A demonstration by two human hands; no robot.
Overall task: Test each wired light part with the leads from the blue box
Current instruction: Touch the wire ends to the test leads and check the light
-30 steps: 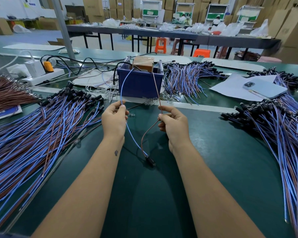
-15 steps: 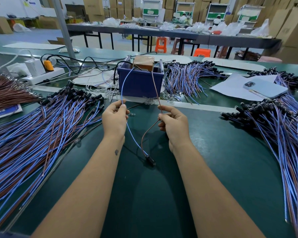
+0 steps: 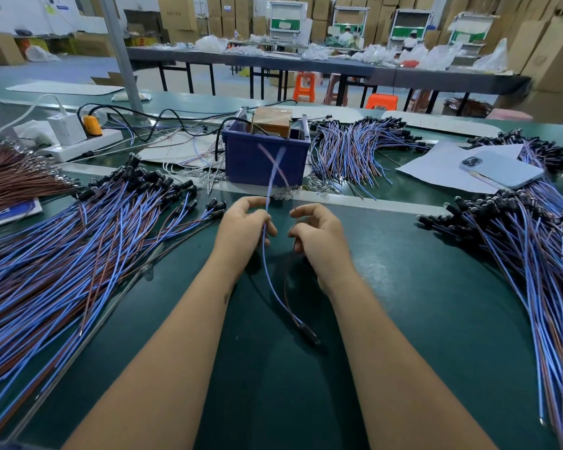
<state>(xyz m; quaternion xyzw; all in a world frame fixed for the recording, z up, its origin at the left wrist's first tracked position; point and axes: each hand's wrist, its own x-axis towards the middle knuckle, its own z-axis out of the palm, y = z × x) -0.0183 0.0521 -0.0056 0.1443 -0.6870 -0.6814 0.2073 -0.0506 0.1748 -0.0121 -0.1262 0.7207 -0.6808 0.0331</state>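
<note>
Left hand (image 3: 242, 227) pinches a thin, glossy blue wire (image 3: 267, 274), blurred above.

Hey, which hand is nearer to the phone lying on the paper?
Right. The right hand sits on the phone's side of the bench, below and left of it. The left hand is farther left, holding the blue wire.

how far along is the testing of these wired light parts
Which pile is tested cannot be told. In hand: the left hand pinches one part's blue wire, the right hand is beside it, in front of the blue box. Big piles lie left and right.
</note>
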